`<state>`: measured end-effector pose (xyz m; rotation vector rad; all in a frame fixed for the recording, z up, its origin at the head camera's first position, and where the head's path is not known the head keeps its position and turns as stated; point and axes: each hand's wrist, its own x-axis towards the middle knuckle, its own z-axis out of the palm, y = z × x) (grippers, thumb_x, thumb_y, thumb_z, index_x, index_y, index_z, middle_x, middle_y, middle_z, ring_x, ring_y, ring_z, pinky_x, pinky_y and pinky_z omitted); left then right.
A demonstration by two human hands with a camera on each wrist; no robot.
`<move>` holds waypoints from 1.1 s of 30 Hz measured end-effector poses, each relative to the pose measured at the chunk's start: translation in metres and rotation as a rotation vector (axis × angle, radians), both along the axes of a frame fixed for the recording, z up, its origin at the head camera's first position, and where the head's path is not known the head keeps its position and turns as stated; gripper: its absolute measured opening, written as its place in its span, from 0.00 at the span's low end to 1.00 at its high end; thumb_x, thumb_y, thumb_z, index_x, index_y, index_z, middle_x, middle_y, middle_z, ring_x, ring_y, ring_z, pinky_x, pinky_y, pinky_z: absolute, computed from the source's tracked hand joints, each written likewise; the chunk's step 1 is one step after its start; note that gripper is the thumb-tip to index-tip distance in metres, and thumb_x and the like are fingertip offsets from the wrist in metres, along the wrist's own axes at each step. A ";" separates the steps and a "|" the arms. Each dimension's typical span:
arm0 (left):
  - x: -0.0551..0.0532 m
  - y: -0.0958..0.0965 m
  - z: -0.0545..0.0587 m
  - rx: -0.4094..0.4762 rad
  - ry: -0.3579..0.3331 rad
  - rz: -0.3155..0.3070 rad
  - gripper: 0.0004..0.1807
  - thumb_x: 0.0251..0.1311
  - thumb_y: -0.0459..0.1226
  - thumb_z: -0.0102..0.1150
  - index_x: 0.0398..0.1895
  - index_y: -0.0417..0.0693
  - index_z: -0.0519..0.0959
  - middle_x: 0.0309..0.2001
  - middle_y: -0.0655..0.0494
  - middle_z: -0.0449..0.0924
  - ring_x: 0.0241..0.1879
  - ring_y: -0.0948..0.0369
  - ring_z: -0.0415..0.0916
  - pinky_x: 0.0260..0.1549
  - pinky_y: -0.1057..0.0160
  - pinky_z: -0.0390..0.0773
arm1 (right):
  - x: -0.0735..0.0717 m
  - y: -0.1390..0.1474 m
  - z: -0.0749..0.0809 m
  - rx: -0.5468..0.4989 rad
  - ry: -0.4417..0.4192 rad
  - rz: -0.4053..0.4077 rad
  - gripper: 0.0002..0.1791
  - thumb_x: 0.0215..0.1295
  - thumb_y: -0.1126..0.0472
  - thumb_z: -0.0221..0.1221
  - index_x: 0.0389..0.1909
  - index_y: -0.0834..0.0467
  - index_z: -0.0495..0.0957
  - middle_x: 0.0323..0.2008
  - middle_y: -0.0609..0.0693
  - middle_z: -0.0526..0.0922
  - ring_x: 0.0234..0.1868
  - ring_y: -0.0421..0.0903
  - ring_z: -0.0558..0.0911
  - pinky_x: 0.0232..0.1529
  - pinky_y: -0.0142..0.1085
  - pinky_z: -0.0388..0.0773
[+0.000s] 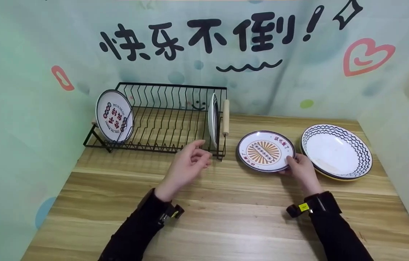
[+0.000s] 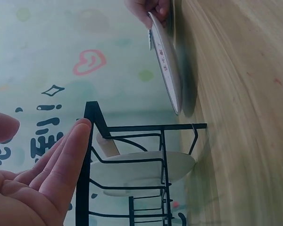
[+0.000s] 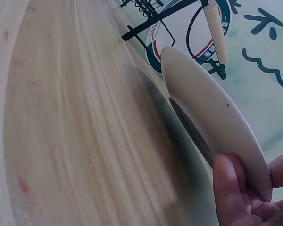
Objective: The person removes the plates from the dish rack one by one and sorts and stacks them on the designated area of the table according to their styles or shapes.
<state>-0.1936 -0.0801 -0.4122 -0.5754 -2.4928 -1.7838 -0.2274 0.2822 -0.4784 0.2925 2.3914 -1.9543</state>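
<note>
My right hand (image 1: 303, 170) pinches the near right rim of a white plate (image 1: 265, 151), thumb on top and fingers beneath. The plate has a dark rim, an orange sunburst and red lettering; in the right wrist view its pale underside (image 3: 217, 103) stands over the table with a shadow below. My left hand (image 1: 188, 163) holds nothing. Its fingers are loosely bent at the front right part of a black wire dish rack (image 1: 164, 148), and in the left wrist view the fingertips (image 2: 80, 129) overlap a rack bar. One plate (image 1: 213, 119) stands upright at the rack's right end.
Another plate (image 1: 114, 116) with red lettering leans at the rack's left end. Right of the held plate, a white bowl (image 1: 335, 150) with wavy black lines sits on a yellow-edged dish. The rack has a wooden handle (image 1: 226, 117). A printed cloth backdrop (image 1: 197, 76) encloses the wooden table (image 1: 226, 224).
</note>
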 end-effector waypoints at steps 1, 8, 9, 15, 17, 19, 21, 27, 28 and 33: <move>0.000 0.001 0.001 -0.001 0.004 0.000 0.29 0.69 0.35 0.56 0.69 0.33 0.63 0.46 0.47 0.83 0.40 0.56 0.83 0.42 0.66 0.83 | 0.000 0.000 0.000 -0.010 -0.002 0.001 0.17 0.76 0.66 0.44 0.51 0.79 0.65 0.33 0.55 0.80 0.28 0.39 0.83 0.38 0.34 0.85; -0.004 0.006 0.009 0.039 0.022 -0.020 0.28 0.69 0.33 0.55 0.68 0.31 0.62 0.47 0.41 0.82 0.40 0.53 0.83 0.42 0.65 0.83 | -0.003 -0.001 -0.003 -0.088 -0.016 -0.004 0.21 0.76 0.66 0.44 0.57 0.81 0.61 0.35 0.55 0.79 0.29 0.39 0.84 0.39 0.34 0.84; -0.005 0.006 0.010 0.048 0.024 -0.023 0.28 0.69 0.32 0.55 0.68 0.31 0.62 0.47 0.39 0.82 0.40 0.53 0.83 0.42 0.65 0.83 | -0.003 -0.001 -0.003 -0.096 -0.018 -0.009 0.22 0.76 0.65 0.44 0.58 0.82 0.61 0.35 0.55 0.78 0.30 0.39 0.84 0.39 0.34 0.84; -0.011 0.009 0.015 0.067 0.031 -0.011 0.28 0.69 0.32 0.54 0.68 0.31 0.62 0.47 0.40 0.82 0.40 0.53 0.83 0.41 0.65 0.83 | -0.004 -0.003 -0.004 -0.081 -0.016 -0.025 0.22 0.77 0.62 0.46 0.57 0.80 0.62 0.37 0.57 0.76 0.29 0.39 0.83 0.40 0.34 0.84; -0.013 0.009 0.017 0.067 0.032 -0.004 0.28 0.69 0.32 0.55 0.68 0.31 0.61 0.47 0.41 0.82 0.40 0.54 0.83 0.42 0.65 0.83 | -0.004 -0.003 -0.005 -0.066 -0.021 -0.028 0.22 0.77 0.62 0.45 0.55 0.80 0.62 0.37 0.58 0.76 0.28 0.40 0.83 0.40 0.35 0.84; -0.016 0.009 0.018 0.066 0.036 0.004 0.28 0.69 0.33 0.55 0.68 0.30 0.61 0.47 0.40 0.82 0.40 0.54 0.83 0.43 0.65 0.83 | -0.004 -0.003 -0.005 -0.051 -0.027 -0.032 0.22 0.77 0.63 0.44 0.56 0.81 0.62 0.38 0.58 0.74 0.28 0.40 0.82 0.41 0.35 0.85; -0.019 0.009 0.020 0.065 0.037 0.010 0.29 0.69 0.33 0.54 0.69 0.30 0.61 0.47 0.40 0.82 0.41 0.54 0.83 0.43 0.65 0.83 | -0.004 -0.003 -0.005 -0.036 -0.030 -0.030 0.23 0.77 0.63 0.43 0.58 0.82 0.61 0.39 0.59 0.73 0.28 0.39 0.81 0.41 0.36 0.84; -0.027 0.011 0.023 0.034 0.072 0.048 0.28 0.69 0.34 0.54 0.68 0.31 0.62 0.47 0.41 0.82 0.41 0.55 0.82 0.43 0.66 0.82 | -0.004 -0.003 -0.003 0.002 -0.023 -0.007 0.28 0.77 0.63 0.43 0.64 0.85 0.53 0.48 0.70 0.73 0.29 0.39 0.81 0.43 0.38 0.84; -0.028 0.011 0.023 0.027 0.076 0.055 0.28 0.69 0.34 0.54 0.68 0.31 0.62 0.47 0.42 0.82 0.41 0.55 0.82 0.43 0.66 0.82 | -0.004 -0.003 -0.003 0.008 -0.021 -0.007 0.29 0.77 0.63 0.43 0.65 0.85 0.53 0.50 0.72 0.72 0.29 0.38 0.81 0.42 0.38 0.84; -0.031 0.013 0.025 -0.005 0.069 0.078 0.29 0.70 0.36 0.54 0.69 0.33 0.62 0.47 0.44 0.83 0.42 0.58 0.81 0.44 0.67 0.81 | -0.001 -0.003 -0.003 0.031 -0.009 -0.011 0.30 0.76 0.63 0.44 0.65 0.84 0.52 0.54 0.76 0.70 0.29 0.37 0.81 0.42 0.37 0.84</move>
